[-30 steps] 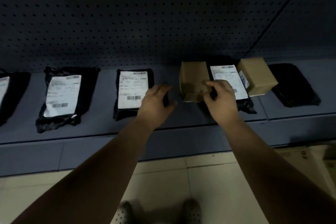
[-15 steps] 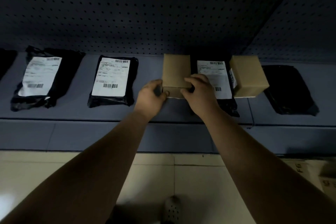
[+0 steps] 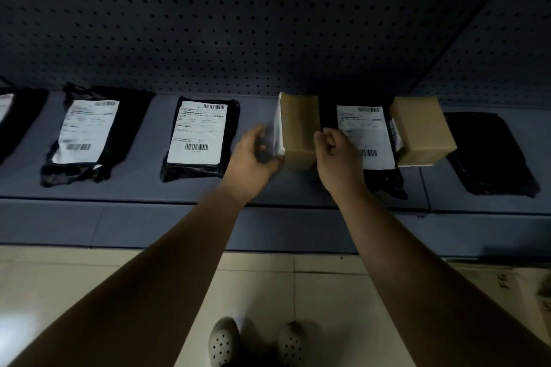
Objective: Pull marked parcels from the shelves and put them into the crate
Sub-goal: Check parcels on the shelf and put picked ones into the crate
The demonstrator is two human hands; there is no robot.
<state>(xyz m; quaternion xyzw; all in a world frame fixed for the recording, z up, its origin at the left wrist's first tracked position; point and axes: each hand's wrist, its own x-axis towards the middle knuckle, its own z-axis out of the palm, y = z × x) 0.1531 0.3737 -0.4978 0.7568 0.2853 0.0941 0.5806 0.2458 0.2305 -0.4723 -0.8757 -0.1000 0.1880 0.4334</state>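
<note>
Shelf (image 3: 143,188), left to right: first labelled mailer (image 3: 88,131), then second labelled mailer (image 3: 198,132), both flat with labels up.

Left hand (image 3: 253,155) is cupped on the white-labelled left face of the cardboard box (image 3: 299,131) - fingers curved round that side, thumb at the near lower corner. The box stands on the shelf between both hands, mid-row, close to the pegboard back.

Right hand (image 3: 337,155) has its fingers curled tight, knuckles touching the box's right face - can't tell if it actually pinches anything.

Behind that hand is a third labelled mailer (image 3: 366,128). The second box (image 3: 422,131) touches its right edge. A plain black mailer (image 3: 489,155) lies just beside that. A carton (image 3: 524,283) sits on the floor at lower right, cut off by the frame.
</note>
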